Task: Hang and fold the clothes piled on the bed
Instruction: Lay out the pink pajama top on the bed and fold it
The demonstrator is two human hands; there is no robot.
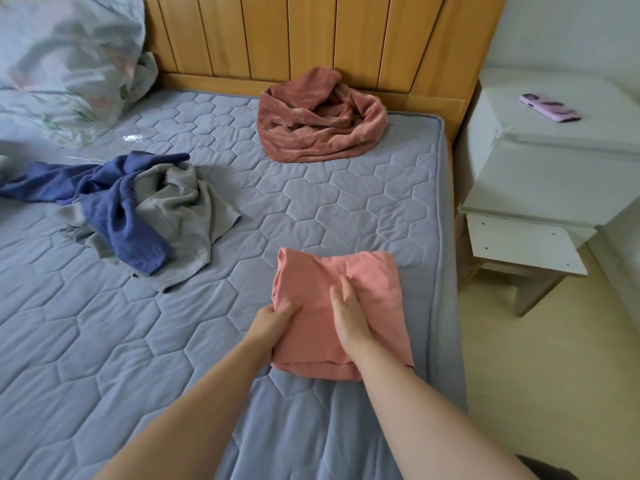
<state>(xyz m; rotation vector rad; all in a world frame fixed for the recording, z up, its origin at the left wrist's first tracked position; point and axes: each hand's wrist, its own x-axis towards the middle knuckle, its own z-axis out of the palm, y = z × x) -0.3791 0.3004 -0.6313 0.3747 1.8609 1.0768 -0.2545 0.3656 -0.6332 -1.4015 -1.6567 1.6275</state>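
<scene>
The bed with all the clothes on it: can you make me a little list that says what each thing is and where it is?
folded item: salmon-pink folded cloth garment, near the bed's right edge
left hand: grips the garment's left edge
right hand: fingers straight, pressing flat on top of it
unfolded pile one: dark blue fabric garment tangled over a grey one, left of middle
unfolded pile two: crumpled rust-red cloth, by the wooden headboard
bed cover: grey quilted mattress pad
beside bed: pink phone on white nightstand

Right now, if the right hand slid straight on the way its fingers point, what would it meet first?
The right hand lies flat on the folded pink garment, fingers pointing toward the headboard. Past the garment's far edge comes bare mattress, then probably the crumpled reddish cloth.
</scene>
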